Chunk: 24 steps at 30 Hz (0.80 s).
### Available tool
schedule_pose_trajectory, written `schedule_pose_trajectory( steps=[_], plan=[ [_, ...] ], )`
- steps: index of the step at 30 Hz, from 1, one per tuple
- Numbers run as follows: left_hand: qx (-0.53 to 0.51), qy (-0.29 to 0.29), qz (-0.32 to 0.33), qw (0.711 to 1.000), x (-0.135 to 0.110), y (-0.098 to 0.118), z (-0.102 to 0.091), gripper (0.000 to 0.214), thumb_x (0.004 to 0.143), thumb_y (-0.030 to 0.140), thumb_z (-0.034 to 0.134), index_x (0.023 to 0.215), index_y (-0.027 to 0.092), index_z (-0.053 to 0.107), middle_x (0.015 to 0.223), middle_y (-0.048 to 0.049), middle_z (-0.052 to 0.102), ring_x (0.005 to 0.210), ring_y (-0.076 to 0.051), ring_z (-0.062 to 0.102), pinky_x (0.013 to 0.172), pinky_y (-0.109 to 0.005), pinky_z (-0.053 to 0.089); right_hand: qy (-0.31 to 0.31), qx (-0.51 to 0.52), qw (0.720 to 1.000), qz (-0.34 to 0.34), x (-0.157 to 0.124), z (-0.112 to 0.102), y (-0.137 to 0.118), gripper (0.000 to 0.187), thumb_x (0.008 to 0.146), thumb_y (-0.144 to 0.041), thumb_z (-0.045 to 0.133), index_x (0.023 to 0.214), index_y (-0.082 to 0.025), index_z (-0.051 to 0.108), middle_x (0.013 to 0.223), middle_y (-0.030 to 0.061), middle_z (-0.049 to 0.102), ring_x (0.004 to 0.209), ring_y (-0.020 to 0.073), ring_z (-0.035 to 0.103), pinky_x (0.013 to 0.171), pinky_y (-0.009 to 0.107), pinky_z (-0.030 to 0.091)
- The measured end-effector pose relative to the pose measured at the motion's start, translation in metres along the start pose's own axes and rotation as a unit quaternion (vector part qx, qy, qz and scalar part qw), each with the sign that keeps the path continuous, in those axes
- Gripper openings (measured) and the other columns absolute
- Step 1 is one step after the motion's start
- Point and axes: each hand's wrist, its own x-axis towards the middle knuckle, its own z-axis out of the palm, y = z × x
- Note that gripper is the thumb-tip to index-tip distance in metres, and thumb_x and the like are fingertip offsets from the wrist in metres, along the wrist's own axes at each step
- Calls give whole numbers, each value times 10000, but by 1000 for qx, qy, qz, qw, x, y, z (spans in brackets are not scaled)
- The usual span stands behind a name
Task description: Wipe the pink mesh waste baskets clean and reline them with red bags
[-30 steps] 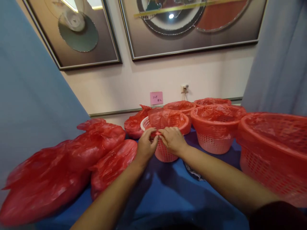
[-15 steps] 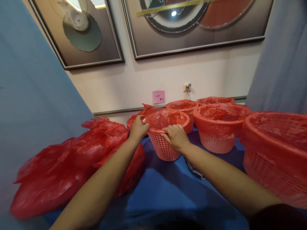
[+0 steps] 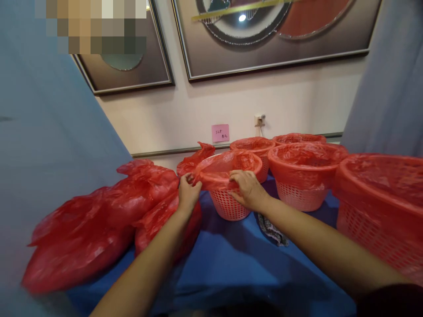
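A pink perforated plastic basket [image 3: 230, 205] stands upright in front of me, with a thin red plastic bag [image 3: 216, 178] folded over its rim. At the left side of the rim, my left hand [image 3: 189, 192] pinches the edge of the bag between thumb and fingers. My right hand [image 3: 248, 188] grips the bag at the front right of the rim, fingers on top and thumb below. Beneath my right forearm lies a crumpled grey patterned cloth [image 3: 272, 230], partly covered by the arm.
Filled red plastic bags [image 3: 99, 220] lie on the left. More lined baskets stand to the right, including a near one [image 3: 380, 220] and a middle one [image 3: 300, 193]. Blue cloth [image 3: 228, 259] covers the table. A pink note [image 3: 220, 133] and a socket [image 3: 259, 120] are on the wall.
The bag's left side has come down over the outside of the basket rim. My left hand has moved slightly down, and my right hand has shifted slightly right along the rim.
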Motion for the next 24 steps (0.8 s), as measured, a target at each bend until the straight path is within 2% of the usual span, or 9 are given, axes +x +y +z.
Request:
schedule_pose_trajectory(
  steps=[2,5,9,12,18,21,24],
  plan=[
    [27,-3,46,999,13,6,2,545,648,72,690,1176,181,609,1154,-78,676,856,-151,664,802,-268,540,20,-39,999,-30,-5,3,1,121,946,-139,545,1052,-168,596,1207,144,651,1121,248,595,981,428,430],
    [54,-22,72,996,28,7,4,481,654,30,661,1113,171,643,1035,-67,697,853,-184,669,858,-330,541,53,-94,992,-65,-11,6,5,157,970,-100,477,959,-173,615,1223,142,649,1153,238,574,1018,420,421],
    [26,-34,39,998,34,-6,7,364,662,42,653,1007,158,642,924,-59,702,834,-196,683,817,-334,556,118,-164,978,-59,-17,8,9,164,972,-203,560,1116,-150,616,1277,176,624,1214,259,538,1045,440,384],
    [-5,-46,16,999,30,-17,11,369,671,80,663,1030,152,619,874,-45,700,771,-179,683,737,-305,561,142,-203,967,-65,-14,13,9,215,961,-209,593,1172,-170,609,1228,139,654,1174,235,562,1036,413,352],
    [-46,-48,-9,998,23,-24,11,401,661,113,696,1049,161,607,824,-7,682,718,-146,668,700,-260,547,150,-194,968,-52,-5,13,4,135,979,-134,538,1012,-202,650,1111,59,708,1056,177,603,980,361,316],
    [-53,-47,-29,997,25,-27,6,354,709,143,680,1054,159,598,793,-8,679,658,-138,660,659,-257,546,139,-174,972,-77,-15,12,6,163,991,-127,512,953,-201,652,1077,43,719,1039,165,605,978,357,310],
    [-43,-46,-52,997,28,-32,3,291,752,162,651,1038,145,601,705,8,638,560,-136,627,587,-263,540,100,-176,975,-89,-33,14,10,199,995,-116,485,942,-196,659,1075,42,725,1054,174,600,981,363,305]
  ],
)
